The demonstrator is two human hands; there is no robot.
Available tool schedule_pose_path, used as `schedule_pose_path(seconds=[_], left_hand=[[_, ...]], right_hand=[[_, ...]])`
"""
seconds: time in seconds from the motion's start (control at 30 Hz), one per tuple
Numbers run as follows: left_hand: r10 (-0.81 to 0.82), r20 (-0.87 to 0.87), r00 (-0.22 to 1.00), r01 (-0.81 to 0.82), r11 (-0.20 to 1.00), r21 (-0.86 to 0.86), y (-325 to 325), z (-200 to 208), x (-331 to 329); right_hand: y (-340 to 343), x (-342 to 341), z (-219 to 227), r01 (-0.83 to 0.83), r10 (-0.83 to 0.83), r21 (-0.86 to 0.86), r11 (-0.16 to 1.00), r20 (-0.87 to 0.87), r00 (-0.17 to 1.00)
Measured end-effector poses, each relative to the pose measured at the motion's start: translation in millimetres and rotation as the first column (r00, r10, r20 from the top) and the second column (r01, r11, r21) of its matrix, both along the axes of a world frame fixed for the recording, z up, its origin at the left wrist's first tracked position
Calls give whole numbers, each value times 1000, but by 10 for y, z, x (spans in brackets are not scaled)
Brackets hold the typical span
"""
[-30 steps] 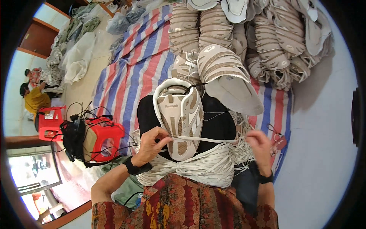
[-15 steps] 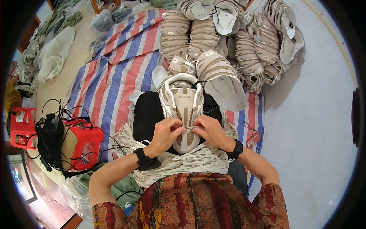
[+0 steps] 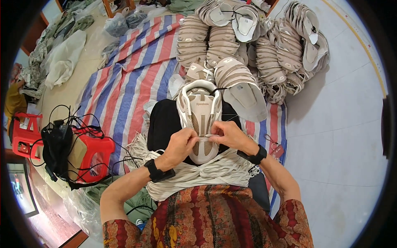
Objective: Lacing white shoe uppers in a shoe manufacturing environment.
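A beige and white shoe upper [image 3: 201, 112] lies across a black cloth or pad [image 3: 161, 124] at my lap, its collar opening away from me and its toe toward me. A pale flat shoelace [image 3: 204, 137] crosses the lower end of its tongue. My left hand [image 3: 180, 144] pinches the lace at the left side. From the right, my right hand [image 3: 228, 134] pinches it between thumb and forefinger, the hand slightly raised. Beneath my wrists a thick bundle of pale laces [image 3: 194, 178] is spread over my lap.
Beyond the upper stand nested stacks of similar shoe uppers [image 3: 240, 82] and more bundles [image 3: 277, 53]. A striped tarp [image 3: 128, 82] covers the floor. At left are red stools [image 3: 97, 159] with a black bag [image 3: 56, 142] and tangled cables. A red tag [image 3: 277, 150] lies at right.
My right hand has lifted slightly and shifted right, its fingers spread a little more. My left hand stays at the lace. The whole view has shifted slightly.
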State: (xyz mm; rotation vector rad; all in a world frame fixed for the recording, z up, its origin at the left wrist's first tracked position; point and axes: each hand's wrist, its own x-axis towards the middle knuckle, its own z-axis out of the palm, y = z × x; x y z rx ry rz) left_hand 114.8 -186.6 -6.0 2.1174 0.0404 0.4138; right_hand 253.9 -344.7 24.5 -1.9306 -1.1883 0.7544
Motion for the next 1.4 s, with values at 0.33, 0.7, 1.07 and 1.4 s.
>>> schedule_pose_path(seconds=[0.33, 0.7, 1.07, 1.4], left_hand=[[48, -38, 998, -55, 977, -205, 11, -32, 19], [17, 42, 999, -17, 1000, -9, -51, -24, 61], [3, -39, 999, -5, 998, -63, -49, 4, 17], [378, 128, 917, -399, 880, 258, 1914, -111, -312]], right_hand=[[15, -320, -221, 13, -85, 190, 982, 379, 921], [26, -201, -134, -35, -9, 186, 982, 228, 974], [58, -358, -203, 16, -69, 154, 988, 346, 936], [-514, 248, 379, -22, 7, -212, 977, -71, 997]])
